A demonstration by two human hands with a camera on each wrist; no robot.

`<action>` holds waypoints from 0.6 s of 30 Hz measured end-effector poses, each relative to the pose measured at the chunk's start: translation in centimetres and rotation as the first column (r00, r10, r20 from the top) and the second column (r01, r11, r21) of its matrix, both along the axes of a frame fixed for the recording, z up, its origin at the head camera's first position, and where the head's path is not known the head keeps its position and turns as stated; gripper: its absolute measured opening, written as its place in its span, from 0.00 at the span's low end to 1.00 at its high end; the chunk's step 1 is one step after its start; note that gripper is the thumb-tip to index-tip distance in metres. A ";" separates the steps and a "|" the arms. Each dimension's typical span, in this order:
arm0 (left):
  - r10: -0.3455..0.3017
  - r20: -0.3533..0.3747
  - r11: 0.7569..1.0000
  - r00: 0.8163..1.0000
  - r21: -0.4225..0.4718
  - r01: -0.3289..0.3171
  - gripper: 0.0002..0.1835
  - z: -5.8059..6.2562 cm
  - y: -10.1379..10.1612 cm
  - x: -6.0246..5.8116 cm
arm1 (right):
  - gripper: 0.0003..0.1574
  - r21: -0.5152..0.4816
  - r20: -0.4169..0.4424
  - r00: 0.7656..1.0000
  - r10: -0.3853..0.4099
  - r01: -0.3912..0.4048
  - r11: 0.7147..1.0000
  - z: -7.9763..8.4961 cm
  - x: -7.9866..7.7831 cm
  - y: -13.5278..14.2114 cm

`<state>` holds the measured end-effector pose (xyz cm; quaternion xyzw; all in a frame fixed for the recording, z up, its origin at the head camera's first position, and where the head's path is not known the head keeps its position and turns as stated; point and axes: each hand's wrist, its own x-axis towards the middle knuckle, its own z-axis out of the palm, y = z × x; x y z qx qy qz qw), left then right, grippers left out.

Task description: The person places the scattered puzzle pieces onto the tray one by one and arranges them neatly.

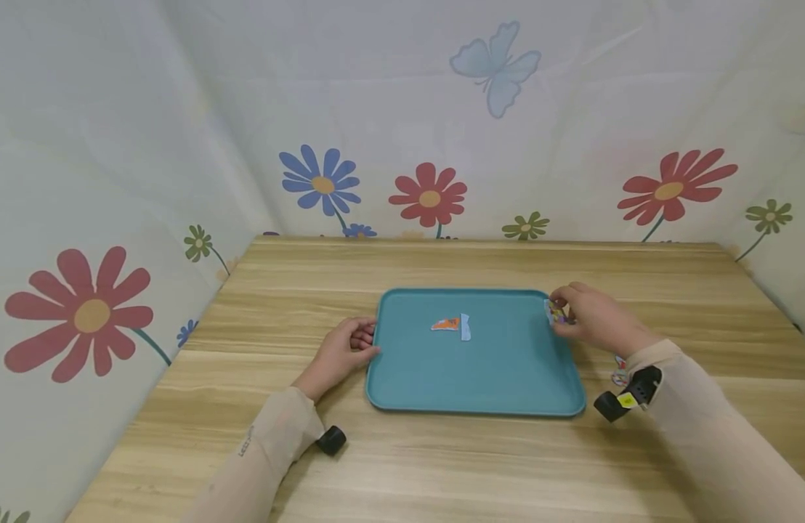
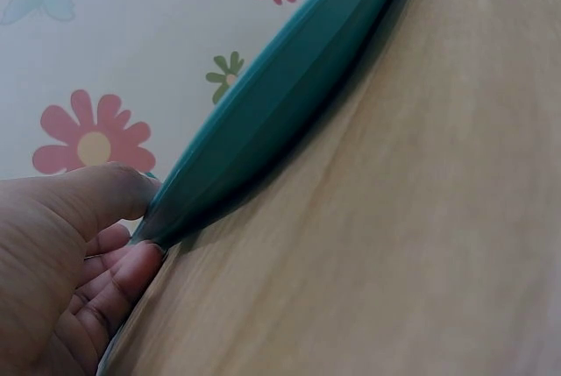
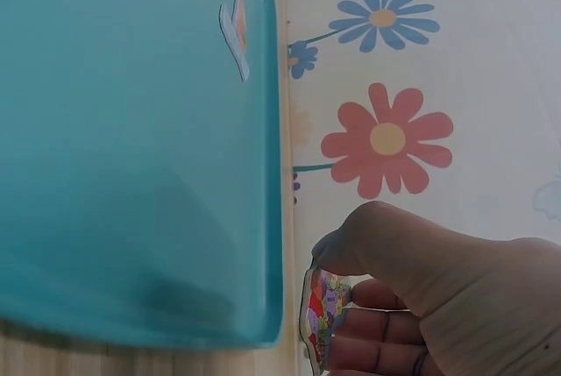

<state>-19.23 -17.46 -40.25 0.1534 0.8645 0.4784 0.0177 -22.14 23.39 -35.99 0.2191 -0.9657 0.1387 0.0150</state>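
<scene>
My left hand (image 1: 342, 353) holds the left rim of a teal tray (image 1: 474, 392), thumb at the edge and the other fingers curled beneath it in the left wrist view. Between the thumb and fingers of my right hand (image 1: 592, 314) is a small, flat, colourful printed piece (image 3: 323, 310), held up near the tray's far right corner. Two flat pieces lie side by side in the tray's back half: an orange one (image 1: 445, 325) with a pale border and a narrow pale-blue strip (image 1: 466, 327).
Another printed piece (image 1: 619, 372) lies on the wooden table (image 1: 481, 465) right of the tray, partly hidden by the right wrist. Behind the table hangs a white cloth (image 1: 376, 94) printed with flowers and a butterfly.
</scene>
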 end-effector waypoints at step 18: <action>0.017 -0.004 1.000 1.000 0.009 -0.017 0.26 -0.5 -0.1 -0.2 | 0.22 -0.009 -0.002 0.998 0.066 -0.066 0.998 -1.1 -1.0 -3.2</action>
